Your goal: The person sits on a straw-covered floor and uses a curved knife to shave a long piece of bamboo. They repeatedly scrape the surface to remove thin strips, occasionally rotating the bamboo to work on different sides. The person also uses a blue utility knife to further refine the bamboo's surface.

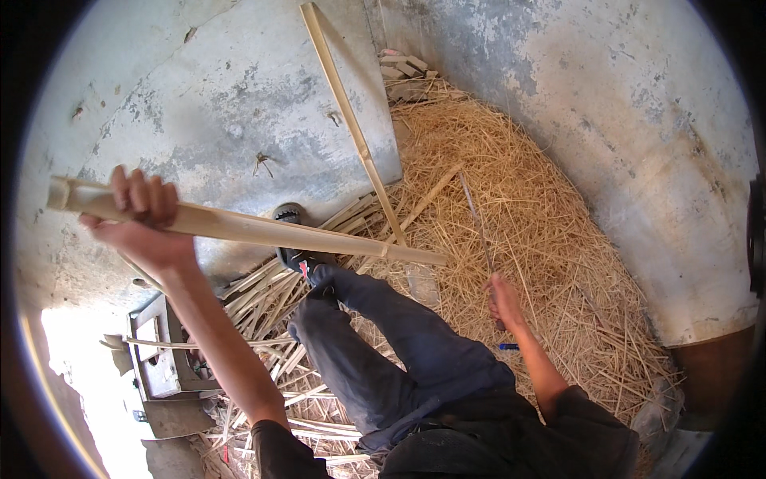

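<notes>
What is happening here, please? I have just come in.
A person is holding a bamboo pole near its end with the left hand. The right hand has its grip on a long, thin tool that looks like a blade; it is apart from the pole. Another bamboo length appears to lean on the pale wall. Straw-like shavings cover the ground to the right, and split strips lie left of the legs.

walls [614, 160]: mottled grey, flaking | floor litter [558, 247]: heaped, straw-coloured | lower left: boxy frame [164, 382], glaring light [70, 359]
</notes>
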A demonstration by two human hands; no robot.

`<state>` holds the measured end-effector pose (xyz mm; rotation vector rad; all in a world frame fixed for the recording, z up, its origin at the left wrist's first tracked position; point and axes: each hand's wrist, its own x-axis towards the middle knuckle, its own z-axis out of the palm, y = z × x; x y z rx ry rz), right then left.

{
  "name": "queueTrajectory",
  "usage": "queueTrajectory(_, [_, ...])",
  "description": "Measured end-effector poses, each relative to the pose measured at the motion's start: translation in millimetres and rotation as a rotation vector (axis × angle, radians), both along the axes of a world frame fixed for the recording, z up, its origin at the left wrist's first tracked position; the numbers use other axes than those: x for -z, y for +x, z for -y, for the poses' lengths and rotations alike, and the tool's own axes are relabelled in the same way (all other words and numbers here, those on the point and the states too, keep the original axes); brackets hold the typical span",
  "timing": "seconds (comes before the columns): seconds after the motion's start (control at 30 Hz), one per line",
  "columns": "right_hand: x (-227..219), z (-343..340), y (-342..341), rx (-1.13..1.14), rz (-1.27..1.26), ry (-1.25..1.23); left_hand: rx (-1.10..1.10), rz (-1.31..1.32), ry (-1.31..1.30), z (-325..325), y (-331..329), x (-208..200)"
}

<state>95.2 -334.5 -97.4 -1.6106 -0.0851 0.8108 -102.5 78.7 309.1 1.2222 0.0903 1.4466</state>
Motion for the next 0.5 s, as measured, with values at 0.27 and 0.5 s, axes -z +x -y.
queueTrajectory(0.27, [-41.8, -77.1, -43.9, -0.243, -0.213, 0.226, 0.185, -0.035, -0.031, 5.3, 64.4, 81.5])
queueTrajectory(0.5, [-55.9, -117.9, -58.4, -0.246, -0.308, 0.236, 0.198, -0.042, -0.065, 28.6, 90.5, 78.2])
